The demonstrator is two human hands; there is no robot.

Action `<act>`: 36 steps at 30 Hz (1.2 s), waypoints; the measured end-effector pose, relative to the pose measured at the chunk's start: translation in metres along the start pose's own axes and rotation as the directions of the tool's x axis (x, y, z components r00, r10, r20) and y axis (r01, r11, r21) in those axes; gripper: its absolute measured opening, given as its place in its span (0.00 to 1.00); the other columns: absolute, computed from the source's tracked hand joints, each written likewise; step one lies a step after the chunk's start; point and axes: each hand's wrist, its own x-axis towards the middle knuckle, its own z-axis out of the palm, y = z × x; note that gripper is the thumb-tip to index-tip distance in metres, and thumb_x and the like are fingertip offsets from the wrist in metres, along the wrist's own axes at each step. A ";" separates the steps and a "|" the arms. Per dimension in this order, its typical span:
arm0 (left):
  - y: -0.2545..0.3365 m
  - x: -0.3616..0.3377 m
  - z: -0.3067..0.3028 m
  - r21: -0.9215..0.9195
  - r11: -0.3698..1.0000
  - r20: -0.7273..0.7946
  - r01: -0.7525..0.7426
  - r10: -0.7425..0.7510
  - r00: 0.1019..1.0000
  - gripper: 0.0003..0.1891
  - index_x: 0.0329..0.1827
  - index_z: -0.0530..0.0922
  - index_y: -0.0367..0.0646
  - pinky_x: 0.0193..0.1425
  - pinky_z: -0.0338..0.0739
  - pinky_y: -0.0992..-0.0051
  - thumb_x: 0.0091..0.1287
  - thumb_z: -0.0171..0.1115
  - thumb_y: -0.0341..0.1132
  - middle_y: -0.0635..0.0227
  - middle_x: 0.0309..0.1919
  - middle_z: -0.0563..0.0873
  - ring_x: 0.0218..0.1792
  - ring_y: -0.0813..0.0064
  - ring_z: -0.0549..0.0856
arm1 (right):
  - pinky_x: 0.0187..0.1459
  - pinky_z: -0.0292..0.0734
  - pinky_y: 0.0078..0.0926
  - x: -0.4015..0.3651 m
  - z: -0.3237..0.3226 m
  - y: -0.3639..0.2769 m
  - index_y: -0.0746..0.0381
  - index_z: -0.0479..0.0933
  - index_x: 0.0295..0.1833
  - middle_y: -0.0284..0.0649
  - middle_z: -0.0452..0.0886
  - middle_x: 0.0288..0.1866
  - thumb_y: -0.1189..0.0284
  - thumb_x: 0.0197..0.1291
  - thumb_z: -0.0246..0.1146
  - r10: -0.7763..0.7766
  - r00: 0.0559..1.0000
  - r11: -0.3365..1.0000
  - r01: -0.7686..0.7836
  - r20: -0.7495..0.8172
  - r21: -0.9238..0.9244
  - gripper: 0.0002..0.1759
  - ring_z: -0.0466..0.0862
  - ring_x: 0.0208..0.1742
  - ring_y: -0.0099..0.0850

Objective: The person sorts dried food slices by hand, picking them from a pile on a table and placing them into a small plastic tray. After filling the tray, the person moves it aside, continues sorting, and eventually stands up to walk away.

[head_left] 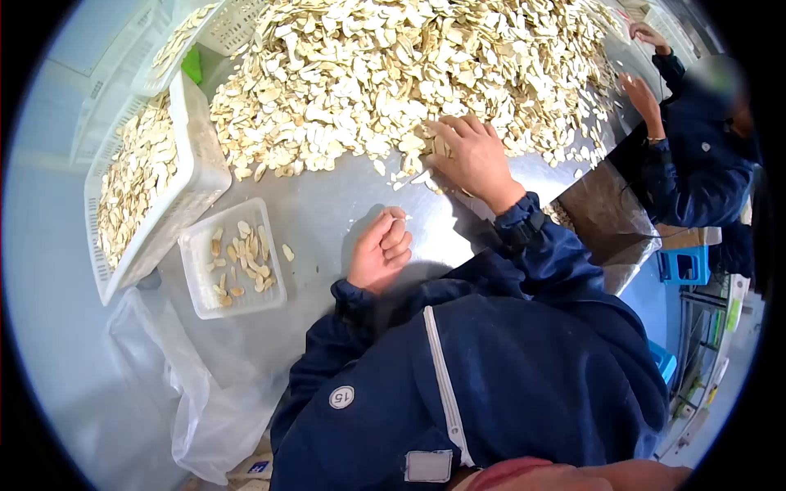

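Note:
A large heap of thin, pale dried slices covers the back of the metal table. At its near edge my right hand lies palm down, fingers spread and touching the slices, with one slice showing beside the thumb. My left hand is closed just above the bare metal nearer my body, its fingers curled in. A small whitish bit shows at its fingertips, too small to name. Left of that hand sits a shallow clear plastic tub with several slices in it, and a single slice lies just outside its rim.
A white perforated crate full of slices stands tilted at the left, with another crate behind it. Crumpled clear plastic hangs at the front left. At the right are a co-worker's hand, a lined box and a blue stool.

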 end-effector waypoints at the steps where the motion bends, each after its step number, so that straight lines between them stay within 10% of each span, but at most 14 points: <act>1: -0.001 -0.002 -0.001 -0.001 1.000 -0.002 0.002 -0.002 1.000 0.11 0.57 0.77 0.45 0.24 0.57 0.81 0.87 0.47 0.39 0.80 0.25 0.62 0.24 0.85 0.62 | 0.59 0.77 0.38 0.001 0.004 -0.003 0.52 0.85 0.62 0.33 0.89 0.52 0.64 0.62 0.72 0.025 1.000 0.997 -0.025 -0.005 -0.074 0.22 0.84 0.59 0.39; 12: -0.001 0.003 0.000 0.001 1.000 -0.019 -0.004 0.004 1.000 0.12 0.58 0.78 0.45 0.23 0.57 0.82 0.88 0.46 0.39 0.79 0.25 0.62 0.24 0.85 0.62 | 0.53 0.81 0.42 -0.016 -0.012 0.035 0.57 0.86 0.60 0.41 0.91 0.42 0.68 0.67 0.69 0.150 0.965 0.942 -0.207 0.217 0.265 0.17 0.87 0.47 0.45; 24: 0.001 0.004 0.004 -0.001 1.000 0.019 0.018 -0.017 1.000 0.14 0.62 0.78 0.45 0.27 0.65 0.81 0.87 0.47 0.41 0.76 0.30 0.71 0.29 0.82 0.70 | 0.46 0.84 0.27 -0.030 -0.021 0.033 0.60 0.83 0.68 0.38 0.90 0.44 0.71 0.72 0.66 0.438 0.826 0.551 -0.559 0.355 0.619 0.21 0.87 0.40 0.25; 27: -0.003 0.002 0.023 0.158 0.987 -0.209 0.010 0.023 0.978 0.20 0.73 0.74 0.43 0.36 0.72 0.80 0.87 0.46 0.41 0.68 0.44 0.84 0.42 0.75 0.82 | 0.45 0.85 0.32 -0.034 -0.025 0.017 0.62 0.82 0.67 0.42 0.90 0.44 0.75 0.68 0.64 0.407 0.807 0.593 -0.590 0.429 0.548 0.22 0.90 0.42 0.29; 30: -0.010 0.004 0.009 0.200 0.978 -0.026 -0.060 0.066 0.997 0.31 0.87 0.56 0.44 0.71 0.78 0.59 0.86 0.45 0.46 0.52 0.76 0.74 0.75 0.52 0.76 | 0.54 0.85 0.35 -0.039 -0.035 -0.010 0.61 0.79 0.70 0.47 0.88 0.54 0.72 0.69 0.65 0.060 0.867 0.503 -0.455 0.495 0.735 0.24 0.89 0.49 0.32; 33: -0.009 0.006 0.001 0.132 0.990 -0.057 -0.052 0.060 0.997 0.32 0.85 0.59 0.40 0.70 0.80 0.57 0.86 0.48 0.48 0.53 0.69 0.79 0.71 0.53 0.79 | 0.53 0.84 0.38 -0.042 -0.037 -0.012 0.63 0.79 0.68 0.49 0.86 0.53 0.70 0.68 0.68 0.129 0.942 0.584 -0.325 0.311 0.744 0.23 0.88 0.50 0.40; 36: -0.007 0.006 -0.006 0.057 0.998 -0.091 -0.034 0.039 0.995 0.21 0.74 0.71 0.40 0.47 0.81 0.71 0.87 0.49 0.43 0.64 0.47 0.83 0.43 0.70 0.82 | 0.45 0.82 0.42 -0.049 -0.030 0.004 0.60 0.84 0.56 0.49 0.88 0.44 0.64 0.70 0.66 0.184 0.940 0.755 -0.322 0.286 0.572 0.15 0.87 0.42 0.47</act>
